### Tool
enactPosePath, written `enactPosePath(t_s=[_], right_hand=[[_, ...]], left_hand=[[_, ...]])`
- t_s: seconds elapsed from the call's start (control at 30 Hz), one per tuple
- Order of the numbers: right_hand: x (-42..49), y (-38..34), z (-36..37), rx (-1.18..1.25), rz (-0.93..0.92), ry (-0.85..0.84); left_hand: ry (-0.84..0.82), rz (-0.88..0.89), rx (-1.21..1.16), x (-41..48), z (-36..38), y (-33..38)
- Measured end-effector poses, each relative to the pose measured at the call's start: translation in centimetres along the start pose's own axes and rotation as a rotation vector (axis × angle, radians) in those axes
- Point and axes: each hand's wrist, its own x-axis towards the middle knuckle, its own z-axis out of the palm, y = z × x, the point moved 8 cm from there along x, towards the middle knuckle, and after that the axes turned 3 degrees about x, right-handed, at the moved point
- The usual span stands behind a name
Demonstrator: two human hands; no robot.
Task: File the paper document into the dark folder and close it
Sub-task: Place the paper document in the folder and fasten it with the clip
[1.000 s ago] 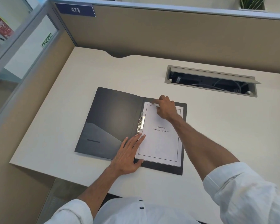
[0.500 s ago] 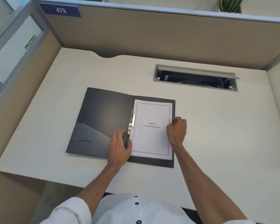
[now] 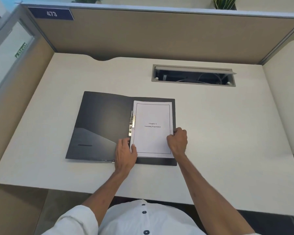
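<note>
The dark folder [image 3: 102, 122] lies open flat on the desk. A white paper document [image 3: 153, 131] with a printed border rests on the folder's right half, its left edge beside the metal clip [image 3: 131, 123] at the spine. My left hand [image 3: 125, 153] lies flat at the spine near the paper's lower left corner, thumb touching the sheet. My right hand [image 3: 177, 141] is curled at the lower right edge of the paper and folder; the fingertips are hidden, so what they grip is unclear.
The cream desk [image 3: 227, 133] is enclosed by tan partition walls. An open cable tray [image 3: 193, 76] with wires sits in the desk behind the folder to the right. The desk's front edge is just below my forearms.
My right hand moved from the paper's top edge down to its lower right edge. My left hand drew back slightly from the clip to the spine's lower end.
</note>
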Motion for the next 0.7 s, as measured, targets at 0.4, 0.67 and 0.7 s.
enactPosePath(t_s=[0.4, 0.67, 0.7], right_hand=[[-0.5, 0.4, 0.0, -0.05, -0.052, -0.06], [-0.4, 0.1, -0.4, -0.05, -0.056, -0.054], [-0.4, 0.0, -0.4, -0.05, -0.059, -0.054]], left_hand=[[-0.029, 0.042, 0.067, -0.7, 0.9, 0.3], [-0.045, 0.032, 0.076, -0.9, 1.3, 0.5], [-0.045, 0.032, 0.073, -1.0, 1.3, 0.5]])
